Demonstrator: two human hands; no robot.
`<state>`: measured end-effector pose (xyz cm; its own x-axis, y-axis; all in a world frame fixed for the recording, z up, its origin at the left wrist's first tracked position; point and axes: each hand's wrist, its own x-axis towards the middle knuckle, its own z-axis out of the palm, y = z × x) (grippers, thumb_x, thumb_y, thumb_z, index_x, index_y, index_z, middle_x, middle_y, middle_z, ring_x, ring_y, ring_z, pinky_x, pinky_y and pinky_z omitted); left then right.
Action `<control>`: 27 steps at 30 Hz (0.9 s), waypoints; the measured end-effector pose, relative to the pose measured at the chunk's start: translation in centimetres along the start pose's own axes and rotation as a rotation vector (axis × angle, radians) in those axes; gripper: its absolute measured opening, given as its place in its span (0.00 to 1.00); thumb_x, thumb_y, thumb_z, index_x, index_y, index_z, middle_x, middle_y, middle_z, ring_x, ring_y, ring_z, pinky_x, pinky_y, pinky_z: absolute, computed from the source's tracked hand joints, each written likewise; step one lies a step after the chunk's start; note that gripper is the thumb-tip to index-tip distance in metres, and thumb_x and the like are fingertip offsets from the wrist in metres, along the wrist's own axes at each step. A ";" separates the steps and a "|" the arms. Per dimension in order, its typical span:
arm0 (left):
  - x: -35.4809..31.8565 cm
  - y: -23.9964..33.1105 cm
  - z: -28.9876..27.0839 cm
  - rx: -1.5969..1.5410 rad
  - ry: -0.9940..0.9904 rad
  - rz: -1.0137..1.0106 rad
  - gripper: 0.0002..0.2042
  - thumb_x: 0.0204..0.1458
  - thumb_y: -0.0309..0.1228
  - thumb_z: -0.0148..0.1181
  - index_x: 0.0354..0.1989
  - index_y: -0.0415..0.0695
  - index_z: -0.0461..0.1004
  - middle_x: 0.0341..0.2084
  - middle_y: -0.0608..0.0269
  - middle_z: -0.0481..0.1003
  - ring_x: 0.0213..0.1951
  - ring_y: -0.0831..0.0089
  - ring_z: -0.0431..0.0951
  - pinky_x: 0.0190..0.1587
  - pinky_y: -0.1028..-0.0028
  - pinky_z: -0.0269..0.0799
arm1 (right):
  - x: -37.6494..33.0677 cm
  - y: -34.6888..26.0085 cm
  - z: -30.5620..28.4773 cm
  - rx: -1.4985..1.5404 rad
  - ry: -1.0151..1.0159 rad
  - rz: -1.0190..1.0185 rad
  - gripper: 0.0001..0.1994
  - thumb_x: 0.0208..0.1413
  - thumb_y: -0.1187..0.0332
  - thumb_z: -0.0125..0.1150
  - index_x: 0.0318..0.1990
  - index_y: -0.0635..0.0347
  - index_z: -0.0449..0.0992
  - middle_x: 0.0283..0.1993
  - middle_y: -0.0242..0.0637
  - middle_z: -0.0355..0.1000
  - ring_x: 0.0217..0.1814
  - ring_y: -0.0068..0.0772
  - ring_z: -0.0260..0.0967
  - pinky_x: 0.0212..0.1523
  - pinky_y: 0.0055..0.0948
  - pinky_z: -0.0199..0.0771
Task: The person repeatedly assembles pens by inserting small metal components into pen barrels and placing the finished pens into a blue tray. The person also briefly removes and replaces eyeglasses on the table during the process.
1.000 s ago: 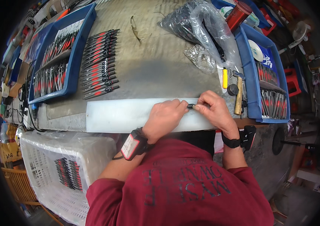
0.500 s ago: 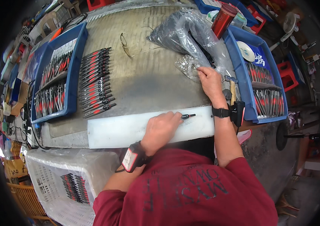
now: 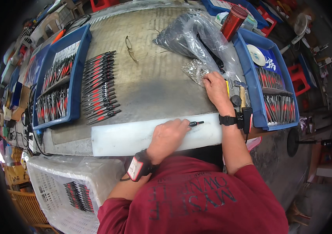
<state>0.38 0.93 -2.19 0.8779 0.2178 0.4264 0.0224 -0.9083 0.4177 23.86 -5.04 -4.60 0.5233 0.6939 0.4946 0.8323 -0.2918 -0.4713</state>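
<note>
The left hand (image 3: 168,134) lies closed over a small dark tool (image 3: 195,123) on the white plastic board (image 3: 134,136) at the near edge of the grey work surface (image 3: 154,85); only the tool's black tip shows past the curled fingers, so it seems gripped along its handle with the working end left free. The piece looks short, rigid and light, most likely a metal shaft in a plastic grip, so it should hold steady in a firm one-handed pinch and not bend, though the narrow tip could roll if set down loosely on the smooth board. The right hand (image 3: 215,86) reaches forward to a small clear bag of tiny metal parts (image 3: 194,71), fingertips down on it; whether anything is pinched between those fingers cannot be told from here. Such parts look small, hard and slippery, easiest taken one at a time between thumb and forefinger, and the thin bag is soft and will crumple and shift rather than resist. A larger crumpled clear plastic bag (image 3: 191,37) lies just behind it. Finished red-and-black tools (image 3: 99,87) lie in a neat row to the left, beside a blue tray (image 3: 78,78) holding more.
</note>
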 end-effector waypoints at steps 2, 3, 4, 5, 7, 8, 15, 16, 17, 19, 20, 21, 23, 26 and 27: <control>0.0 0.0 0.0 0.003 -0.008 -0.005 0.07 0.49 0.30 0.59 0.29 0.43 0.66 0.16 0.61 0.65 0.19 0.65 0.72 0.20 0.66 0.67 | 0.0 0.1 0.0 -0.004 0.027 -0.010 0.04 0.49 0.74 0.59 0.32 0.64 0.75 0.32 0.45 0.70 0.36 0.50 0.68 0.37 0.38 0.68; 0.0 0.0 0.0 0.005 -0.009 -0.006 0.07 0.48 0.30 0.59 0.29 0.43 0.66 0.16 0.61 0.65 0.19 0.65 0.72 0.20 0.66 0.67 | 0.0 0.2 -0.1 -0.010 0.019 0.002 0.04 0.49 0.74 0.59 0.32 0.65 0.75 0.32 0.45 0.70 0.36 0.50 0.68 0.37 0.38 0.68; 0.0 0.0 0.0 0.009 -0.019 -0.010 0.08 0.48 0.30 0.59 0.29 0.43 0.66 0.16 0.61 0.65 0.19 0.65 0.72 0.20 0.66 0.67 | 0.0 0.3 -0.2 -0.015 0.011 0.015 0.04 0.49 0.74 0.58 0.32 0.65 0.75 0.32 0.45 0.70 0.36 0.50 0.69 0.37 0.38 0.68; 0.0 0.0 0.0 0.000 -0.007 -0.005 0.08 0.48 0.30 0.59 0.29 0.43 0.66 0.17 0.61 0.65 0.19 0.65 0.72 0.20 0.66 0.67 | 0.0 0.3 -0.2 -0.024 0.008 0.023 0.04 0.50 0.74 0.58 0.32 0.65 0.75 0.32 0.46 0.71 0.36 0.50 0.69 0.37 0.38 0.69; 0.0 0.0 0.0 -0.015 -0.007 -0.007 0.08 0.48 0.30 0.59 0.29 0.43 0.66 0.17 0.61 0.65 0.19 0.64 0.72 0.20 0.66 0.66 | 0.0 0.4 -0.4 -0.013 -0.008 0.045 0.04 0.50 0.74 0.58 0.32 0.65 0.75 0.33 0.46 0.71 0.36 0.50 0.69 0.37 0.38 0.69; 0.0 0.0 -0.1 -0.018 -0.002 -0.008 0.08 0.48 0.30 0.59 0.29 0.43 0.66 0.17 0.61 0.65 0.20 0.65 0.72 0.20 0.66 0.66 | 0.0 0.3 -0.4 -0.007 -0.005 0.039 0.04 0.50 0.74 0.58 0.32 0.65 0.75 0.33 0.46 0.71 0.37 0.51 0.69 0.37 0.38 0.69; 0.1 0.1 -0.2 -0.028 -0.010 -0.020 0.08 0.48 0.31 0.60 0.29 0.43 0.66 0.17 0.61 0.66 0.20 0.65 0.72 0.21 0.66 0.67 | 0.1 0.4 -0.4 -0.003 0.017 0.079 0.05 0.51 0.73 0.59 0.34 0.65 0.76 0.33 0.46 0.71 0.36 0.50 0.70 0.37 0.38 0.69; 0.0 0.1 -0.2 -0.032 -0.009 -0.020 0.08 0.47 0.31 0.60 0.29 0.43 0.66 0.17 0.61 0.66 0.20 0.65 0.72 0.21 0.66 0.67 | 0.1 0.4 -0.3 -0.010 0.018 0.079 0.05 0.51 0.73 0.59 0.34 0.65 0.76 0.33 0.46 0.71 0.36 0.50 0.70 0.37 0.37 0.69; 0.0 0.1 -0.2 -0.031 -0.010 -0.023 0.08 0.47 0.31 0.60 0.29 0.43 0.66 0.17 0.61 0.66 0.20 0.64 0.72 0.21 0.66 0.67 | 0.1 0.4 -0.2 -0.016 0.020 0.079 0.06 0.51 0.72 0.59 0.34 0.65 0.77 0.33 0.46 0.71 0.36 0.50 0.70 0.37 0.37 0.69; 0.0 0.1 -0.1 -0.029 -0.011 -0.029 0.08 0.47 0.31 0.60 0.29 0.43 0.66 0.17 0.61 0.66 0.20 0.64 0.72 0.21 0.66 0.67 | 0.0 0.4 0.1 -0.046 0.029 0.072 0.05 0.51 0.73 0.59 0.34 0.64 0.77 0.33 0.45 0.71 0.36 0.49 0.70 0.37 0.37 0.70; 0.0 0.1 -0.1 -0.030 -0.010 -0.028 0.08 0.47 0.31 0.60 0.29 0.43 0.66 0.17 0.61 0.66 0.20 0.64 0.72 0.21 0.66 0.67 | 0.0 0.4 0.2 -0.061 0.033 0.068 0.05 0.51 0.73 0.59 0.34 0.63 0.77 0.33 0.45 0.71 0.36 0.49 0.70 0.37 0.37 0.70; 0.0 0.1 -0.1 -0.030 -0.008 -0.027 0.08 0.47 0.31 0.60 0.29 0.43 0.66 0.17 0.61 0.65 0.20 0.64 0.72 0.21 0.66 0.67 | 0.1 0.4 0.3 -0.048 0.040 0.061 0.05 0.50 0.73 0.60 0.34 0.62 0.77 0.33 0.44 0.71 0.36 0.48 0.70 0.37 0.37 0.70; 0.0 0.1 -0.1 -0.030 -0.004 -0.025 0.08 0.47 0.31 0.60 0.29 0.43 0.66 0.17 0.61 0.65 0.20 0.64 0.72 0.21 0.66 0.67 | 0.1 0.3 0.4 -0.021 0.056 0.040 0.05 0.50 0.73 0.60 0.35 0.61 0.77 0.33 0.43 0.71 0.36 0.48 0.70 0.37 0.37 0.70; 0.0 0.1 -0.1 -0.025 -0.003 -0.023 0.08 0.47 0.31 0.60 0.29 0.43 0.66 0.17 0.61 0.65 0.20 0.65 0.72 0.21 0.66 0.67 | 0.1 0.3 0.3 -0.043 0.019 -0.008 0.05 0.49 0.73 0.60 0.35 0.60 0.77 0.33 0.43 0.71 0.36 0.48 0.69 0.37 0.37 0.69; 0.0 0.1 -0.1 -0.022 -0.008 -0.024 0.08 0.47 0.31 0.60 0.29 0.43 0.66 0.17 0.61 0.65 0.20 0.65 0.72 0.21 0.66 0.67 | 0.1 0.3 0.2 -0.054 0.012 -0.019 0.05 0.49 0.74 0.60 0.35 0.60 0.76 0.33 0.43 0.71 0.36 0.49 0.69 0.37 0.38 0.69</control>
<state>0.33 0.87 -2.04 0.8811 0.2361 0.4097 0.0327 -0.8949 0.4452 24.12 -4.91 -4.85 0.5092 0.6918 0.5120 0.8506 -0.3137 -0.4220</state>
